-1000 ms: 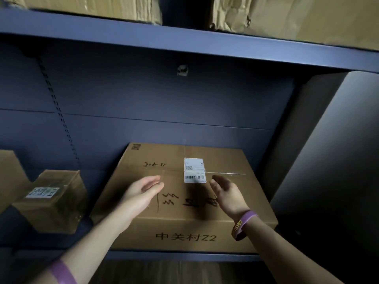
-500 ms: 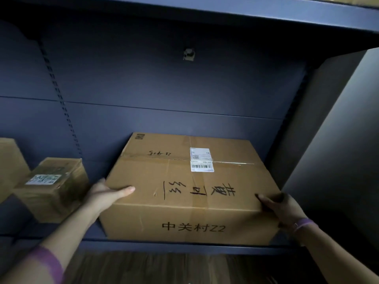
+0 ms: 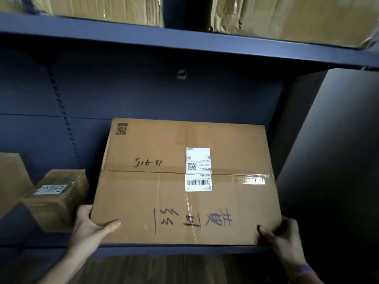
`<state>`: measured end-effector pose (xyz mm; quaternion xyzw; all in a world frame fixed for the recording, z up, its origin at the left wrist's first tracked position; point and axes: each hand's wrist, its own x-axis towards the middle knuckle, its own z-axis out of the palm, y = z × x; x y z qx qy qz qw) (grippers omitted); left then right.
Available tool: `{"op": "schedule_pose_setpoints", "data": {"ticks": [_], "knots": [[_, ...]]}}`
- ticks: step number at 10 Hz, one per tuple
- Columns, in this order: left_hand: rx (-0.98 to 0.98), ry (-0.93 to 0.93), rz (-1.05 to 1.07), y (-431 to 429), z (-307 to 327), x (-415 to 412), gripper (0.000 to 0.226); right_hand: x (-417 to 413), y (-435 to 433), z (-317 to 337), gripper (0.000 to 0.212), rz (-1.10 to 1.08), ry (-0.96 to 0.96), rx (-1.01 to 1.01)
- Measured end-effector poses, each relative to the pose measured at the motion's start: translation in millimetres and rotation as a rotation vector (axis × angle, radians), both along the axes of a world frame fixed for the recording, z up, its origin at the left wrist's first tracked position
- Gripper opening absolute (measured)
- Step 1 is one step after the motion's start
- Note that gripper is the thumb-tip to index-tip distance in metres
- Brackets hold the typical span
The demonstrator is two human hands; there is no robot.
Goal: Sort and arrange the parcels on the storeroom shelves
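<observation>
Dark blue steel shelving fills the view, with a back panel [image 3: 164, 95] and a slotted upright [image 3: 61, 111] at the left. On the shelf [image 3: 164, 250] sits the big box [image 3: 143, 191], flaps taped shut, with a white label [image 3: 198, 169] across the seam and marker writing on top. Its contents are hidden. Its near edge lies along the shelf's front lip, and its far edge stands close to the back panel.

Left hand [image 3: 90, 224] grips the near left corner, thumb flat on top and fingers round the side. Right hand [image 3: 283, 234] grips the near right corner the same way, thumb on top, and the rest is in shadow.

Just left of the big box stands a small box [image 3: 57, 203], sealed and turned at an angle, with only a narrow gap between the two. Another carton [image 3: 10, 181] stands beyond it at the frame edge. On the right, the box nearly reaches the side panel [image 3: 295, 140]. Plenty of height is free above it, up to the upper shelf [image 3: 184, 42], which carries two taped cartons [image 3: 102, 7].
</observation>
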<state>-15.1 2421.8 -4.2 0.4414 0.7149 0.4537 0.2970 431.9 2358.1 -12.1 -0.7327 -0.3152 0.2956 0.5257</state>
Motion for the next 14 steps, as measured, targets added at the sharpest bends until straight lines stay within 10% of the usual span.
{"op": "schedule_pose_setpoints", "data": {"ticks": [4,10,14], "knots": [[0.128,-0.019,-0.038,-12,22,4,0.076,-2,-6,10,0.061,-0.010,-0.071,0.127],[-0.102,0.007,-0.103,61,12,11,0.046,18,70,36,0.064,0.218,-0.241,-0.329],[-0.087,0.085,-0.204,53,60,31,0.077,-20,67,81,0.077,0.249,-0.576,-0.437]]}}
